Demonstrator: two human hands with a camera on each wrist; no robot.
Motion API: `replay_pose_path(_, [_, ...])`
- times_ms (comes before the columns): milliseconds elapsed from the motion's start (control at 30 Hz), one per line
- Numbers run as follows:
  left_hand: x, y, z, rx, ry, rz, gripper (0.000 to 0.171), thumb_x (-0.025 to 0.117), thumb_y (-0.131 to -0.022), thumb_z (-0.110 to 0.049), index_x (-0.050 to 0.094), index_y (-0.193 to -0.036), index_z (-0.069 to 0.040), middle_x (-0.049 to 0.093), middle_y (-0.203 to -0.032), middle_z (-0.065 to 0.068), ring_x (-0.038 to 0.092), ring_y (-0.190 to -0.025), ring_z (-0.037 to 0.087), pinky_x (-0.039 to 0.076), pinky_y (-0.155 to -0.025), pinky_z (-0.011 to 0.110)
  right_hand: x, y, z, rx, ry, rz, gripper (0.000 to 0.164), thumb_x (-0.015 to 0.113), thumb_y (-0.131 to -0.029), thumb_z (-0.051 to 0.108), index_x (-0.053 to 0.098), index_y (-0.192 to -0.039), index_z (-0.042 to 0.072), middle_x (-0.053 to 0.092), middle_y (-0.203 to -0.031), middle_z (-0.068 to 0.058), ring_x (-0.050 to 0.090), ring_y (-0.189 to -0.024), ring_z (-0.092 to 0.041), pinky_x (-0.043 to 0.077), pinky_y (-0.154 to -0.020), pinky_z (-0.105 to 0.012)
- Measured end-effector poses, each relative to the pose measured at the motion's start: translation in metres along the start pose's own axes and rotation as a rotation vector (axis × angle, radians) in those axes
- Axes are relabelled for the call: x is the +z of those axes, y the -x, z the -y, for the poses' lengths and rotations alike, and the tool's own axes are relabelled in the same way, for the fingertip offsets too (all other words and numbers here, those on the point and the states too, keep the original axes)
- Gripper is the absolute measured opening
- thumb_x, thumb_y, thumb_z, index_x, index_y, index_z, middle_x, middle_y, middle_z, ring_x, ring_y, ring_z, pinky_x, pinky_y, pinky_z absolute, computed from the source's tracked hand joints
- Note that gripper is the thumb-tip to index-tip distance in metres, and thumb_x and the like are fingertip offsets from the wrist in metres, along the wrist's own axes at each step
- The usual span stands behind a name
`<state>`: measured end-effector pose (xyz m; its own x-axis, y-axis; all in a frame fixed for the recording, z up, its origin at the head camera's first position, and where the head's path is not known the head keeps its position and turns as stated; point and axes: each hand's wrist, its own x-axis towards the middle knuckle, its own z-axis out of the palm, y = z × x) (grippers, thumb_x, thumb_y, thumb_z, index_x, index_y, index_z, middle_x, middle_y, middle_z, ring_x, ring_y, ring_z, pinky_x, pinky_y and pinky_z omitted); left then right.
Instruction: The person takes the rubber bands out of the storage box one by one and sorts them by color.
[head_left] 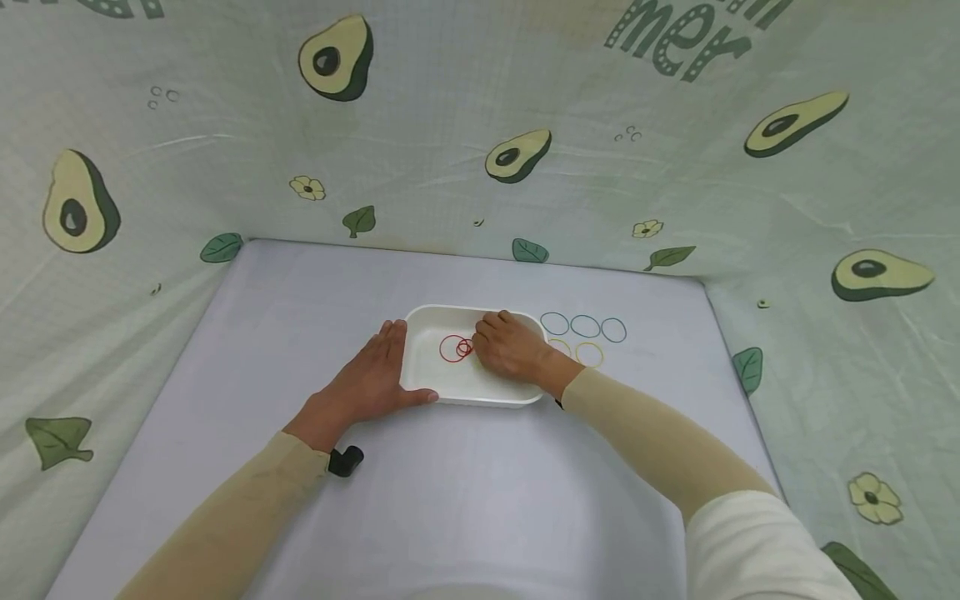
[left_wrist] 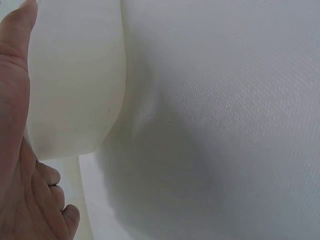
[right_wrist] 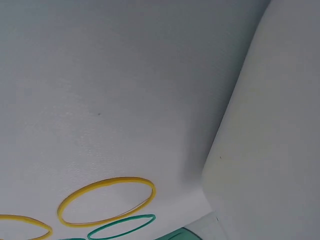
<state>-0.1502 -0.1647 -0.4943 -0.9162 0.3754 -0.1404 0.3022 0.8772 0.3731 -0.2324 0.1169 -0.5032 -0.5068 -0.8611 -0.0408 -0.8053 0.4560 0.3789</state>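
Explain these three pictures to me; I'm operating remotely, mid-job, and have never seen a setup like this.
There is no machine: a person works bare-handed, so each hand is a grip. The head picture looks forward and down from a camera on the person's head. The other two come from cameras on the wrists: the left shows a hand against the tray; the right shows rings beside the tray's wall.

On a white-covered table sits that white tray, with red rings inside. To its right lie three green rings and at least two yellow rings.

The left grip lies against the tray's left side, thumb at the near edge, seemingly steadying it. The right grip is over the tray, fingers curled beside the red rings; whether it holds one is hidden.
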Motion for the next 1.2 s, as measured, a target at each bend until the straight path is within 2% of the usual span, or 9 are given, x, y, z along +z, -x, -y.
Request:
replay_pose_path(233, [0.000,-0.001,0.002,0.014,0.009,-0.013,0.132,0.070,-0.088,-0.074,0.002,-0.165,0.009,0.015,-0.173,0.029,0.010,-0.163,0.043,0.018,-0.133,0.053,-0.004,0.003,-0.006,0.124,-0.031,-0.123,0.020,0.054,-0.108,0.017,0.062,-0.093,0.007,0.062,-0.094,-0.006,0.053,-0.094,-0.027,0.045,-0.082,-0.038])
replay_pose_path(600, [0.001,-0.002,0.001,0.015,0.018,-0.012,0.132,0.072,-0.088,-0.071,0.001,-0.164,0.009,0.015,-0.173,0.029,0.010,-0.163,0.044,0.018,-0.133,0.053,-0.014,0.015,-0.025,0.257,-0.001,-0.220,0.022,0.057,-0.105,0.020,0.062,-0.087,0.008,0.061,-0.090,-0.006,0.054,-0.093,-0.028,0.046,-0.079,-0.039])
replay_pose_path(900, [-0.002,0.001,0.000,0.018,-0.011,-0.007,0.131,0.072,-0.090,-0.070,0.002,-0.163,0.013,0.009,-0.173,0.031,0.008,-0.163,0.046,0.017,-0.132,0.055,-0.015,0.022,-0.032,0.277,0.050,-0.225,0.022,0.060,-0.101,0.016,0.057,-0.081,0.008,0.057,-0.084,-0.006,0.051,-0.088,-0.027,0.044,-0.078,-0.039])
replay_pose_path(1200, [0.000,0.000,0.003,0.033,-0.001,-0.019,0.131,0.071,-0.089,-0.071,0.002,-0.163,0.012,0.012,-0.173,0.032,0.009,-0.163,0.046,0.019,-0.132,0.055,-0.020,0.032,-0.040,0.296,0.067,-0.203,0.022,0.061,-0.098,0.011,0.053,-0.078,0.008,0.054,-0.082,-0.007,0.047,-0.087,-0.029,0.042,-0.077,-0.039])
